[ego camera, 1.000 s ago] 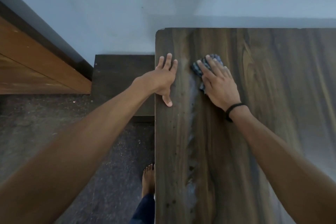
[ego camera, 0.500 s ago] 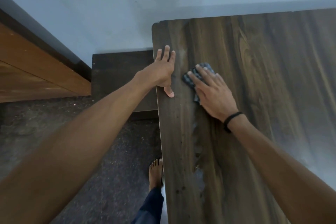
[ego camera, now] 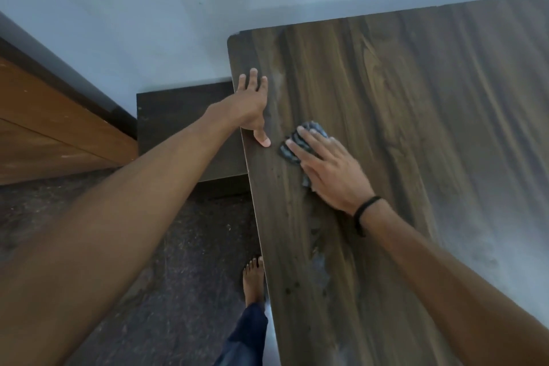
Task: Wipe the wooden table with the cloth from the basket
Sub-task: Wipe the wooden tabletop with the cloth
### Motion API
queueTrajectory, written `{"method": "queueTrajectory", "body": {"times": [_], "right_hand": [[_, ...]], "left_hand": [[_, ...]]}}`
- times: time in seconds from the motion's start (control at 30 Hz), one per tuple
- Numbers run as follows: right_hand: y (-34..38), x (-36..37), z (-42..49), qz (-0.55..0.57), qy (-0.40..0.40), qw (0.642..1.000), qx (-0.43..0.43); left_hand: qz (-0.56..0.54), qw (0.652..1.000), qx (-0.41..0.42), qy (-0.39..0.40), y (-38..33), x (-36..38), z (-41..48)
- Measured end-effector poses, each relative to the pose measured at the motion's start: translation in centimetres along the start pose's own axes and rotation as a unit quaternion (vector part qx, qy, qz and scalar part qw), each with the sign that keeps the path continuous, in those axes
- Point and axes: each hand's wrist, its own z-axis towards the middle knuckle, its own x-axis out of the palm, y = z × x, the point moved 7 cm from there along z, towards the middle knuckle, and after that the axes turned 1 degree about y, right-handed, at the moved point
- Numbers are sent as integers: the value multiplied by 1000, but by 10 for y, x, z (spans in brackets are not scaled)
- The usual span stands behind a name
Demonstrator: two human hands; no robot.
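The right hand (ego camera: 332, 171) lies flat on the wooden counter (ego camera: 416, 116), palm down, pressing a bunched grey-blue cloth (ego camera: 300, 142) against the dark, grained surface. Its fingers (ego camera: 312, 140) are stretched out and spread over the cloth rather than curled around it, so the cloth is pinned under them, not pinched; a crumpled edge of it shows past the fingertips and a small corner peeks out below the palm. A black band (ego camera: 367, 212) circles the right wrist.

The cloth sits near the counter's left edge, well short of the far corner and just right of the left hand's thumb, with a narrow strip of bare wood between the two.

The left hand (ego camera: 251, 104) rests on the same left edge of the counter, farther from the person than the cloth. Its fingers (ego camera: 253, 80) are open and laid flat on the top, pointing away toward the wall, the thumb splayed back toward the person; it holds nothing.

A pale, dusty streak runs along the wood from below the right hand toward the near end, and a larger hazy patch lies on the right side of the counter.

No basket or other container shows in this view, so nothing can be told of its contents.

Beside the counter's left edge, a bare foot (ego camera: 253, 279) stands on the dark speckled floor (ego camera: 184, 246), with a dark blue trouser leg (ego camera: 246, 336) above it. A low dark step (ego camera: 181, 116) meets the pale wall (ego camera: 148, 9), and a brown wooden panel (ego camera: 44, 128) fills the left side.
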Motion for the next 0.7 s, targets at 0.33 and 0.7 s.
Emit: {"method": "queueTrajectory", "body": {"times": [0.33, 0.7], "right_hand": [[-11, -3, -55, 6, 15, 1000, -19], [-10, -3, -68, 34, 0, 991, 128]], "left_hand": [[-4, 1000, 18, -25, -7, 29, -13], [33, 999, 16, 6, -25, 53, -31]]}}
